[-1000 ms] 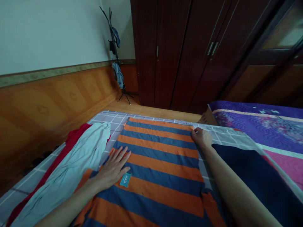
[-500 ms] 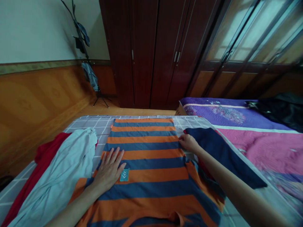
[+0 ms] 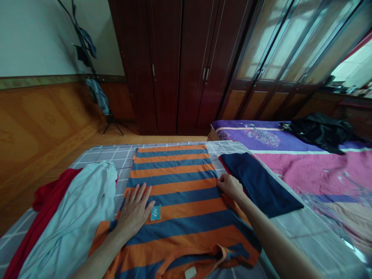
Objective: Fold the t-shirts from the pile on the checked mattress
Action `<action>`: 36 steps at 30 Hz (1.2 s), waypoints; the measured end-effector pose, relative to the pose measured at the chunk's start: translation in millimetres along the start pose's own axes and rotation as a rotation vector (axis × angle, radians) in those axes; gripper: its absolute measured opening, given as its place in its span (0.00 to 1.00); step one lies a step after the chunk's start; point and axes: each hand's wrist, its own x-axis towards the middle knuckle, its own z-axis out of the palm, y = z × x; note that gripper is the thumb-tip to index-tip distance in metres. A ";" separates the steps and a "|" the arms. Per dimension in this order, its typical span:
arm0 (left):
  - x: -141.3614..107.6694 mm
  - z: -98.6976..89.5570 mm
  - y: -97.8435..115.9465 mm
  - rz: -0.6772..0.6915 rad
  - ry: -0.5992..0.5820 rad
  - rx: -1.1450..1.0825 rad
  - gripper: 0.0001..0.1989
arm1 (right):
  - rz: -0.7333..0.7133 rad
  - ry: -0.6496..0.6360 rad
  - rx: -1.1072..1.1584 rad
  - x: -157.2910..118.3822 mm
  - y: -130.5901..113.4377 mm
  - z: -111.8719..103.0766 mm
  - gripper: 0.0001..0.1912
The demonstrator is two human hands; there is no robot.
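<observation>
An orange and blue striped T-shirt lies spread on the bed, its collar toward me and its hem at the far end. My left hand rests flat on the shirt's left chest, fingers spread, beside a small light-blue patch. At the shirt's right side edge, my right hand is closed, its fingers pinching the fabric below the sleeve. Just right of that hand lies a folded navy garment with a red edge showing.
A pale blue garment lies over a red one at the left. The bed has a grey checked sheet. Beyond are a purple and pink bed with a black garment, a dark wardrobe and a coat stand.
My right hand has shifted toward me along the shirt's right edge, drawing the right sleeve area inward. The left hand stays flat on the shirt. The view has turned slightly right.
</observation>
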 end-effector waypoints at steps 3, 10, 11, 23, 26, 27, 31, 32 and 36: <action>-0.4 1.6 -0.8 0.002 0.013 -0.015 0.27 | 0.002 0.033 -0.043 -3.7 2.1 -2.7 0.09; -0.1 6.1 -1.9 -0.013 0.025 -0.022 0.27 | -0.216 0.107 -0.141 -2.4 -2.1 -4.9 0.21; -0.1 6.2 -2.1 -0.013 0.023 -0.021 0.27 | -0.284 0.106 -0.150 0.5 -4.6 -4.4 0.24; -0.2 -2.0 -1.1 -0.010 -0.009 -0.050 0.27 | -0.557 0.079 -0.216 -24.8 18.7 4.0 0.22; -0.8 -1.8 -1.8 -0.001 -0.006 -0.050 0.27 | -0.517 0.156 -0.139 -51.1 41.3 4.6 0.21; -1.0 -0.9 -2.9 0.003 -0.004 -0.052 0.27 | -0.496 0.176 -0.093 -60.1 48.5 5.8 0.22; -0.6 3.0 -9.3 0.034 0.026 -0.105 0.27 | -0.427 0.191 0.039 -90.2 66.1 13.4 0.18; -0.6 2.4 -9.3 0.048 0.038 -0.139 0.27 | -0.405 0.207 0.064 -94.9 67.8 14.5 0.16; -5.9 -18.3 12.6 0.145 0.038 -0.344 0.26 | -0.208 0.321 0.125 -105.1 73.6 8.6 0.14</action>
